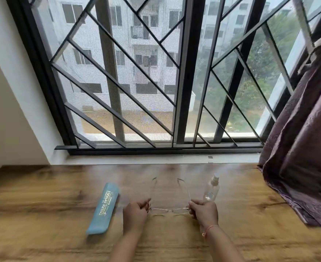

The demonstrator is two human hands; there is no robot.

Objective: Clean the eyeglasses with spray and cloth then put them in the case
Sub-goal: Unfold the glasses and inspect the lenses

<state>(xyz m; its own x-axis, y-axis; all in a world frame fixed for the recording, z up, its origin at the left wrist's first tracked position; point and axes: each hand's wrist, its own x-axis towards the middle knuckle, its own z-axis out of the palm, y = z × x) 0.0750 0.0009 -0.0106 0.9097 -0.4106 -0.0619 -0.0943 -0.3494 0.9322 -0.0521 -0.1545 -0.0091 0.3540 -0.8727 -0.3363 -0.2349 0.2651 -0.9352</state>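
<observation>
Rimless eyeglasses (pixel 170 210) are held low over a wooden bench (pixel 42 195), lens front toward the person, temples spread & pointing to the window (pixel 180 72). Each end is pinched at the hinge, one by the L hand (pixel 136 212), one by the R hand (pixel 203 211), prob. so the lenses are kept free of fingermarks. A blue case (pixel 104 208) lies just beside the L hand. A clear spray bottle (pixel 211 190) is just beyond the R hand, w/in easy reach. No cloth is seen.

Wooden table (pixel 42 195): blue case (pixel 104 207) left, spray bottle (pixel 211 190) right.
</observation>
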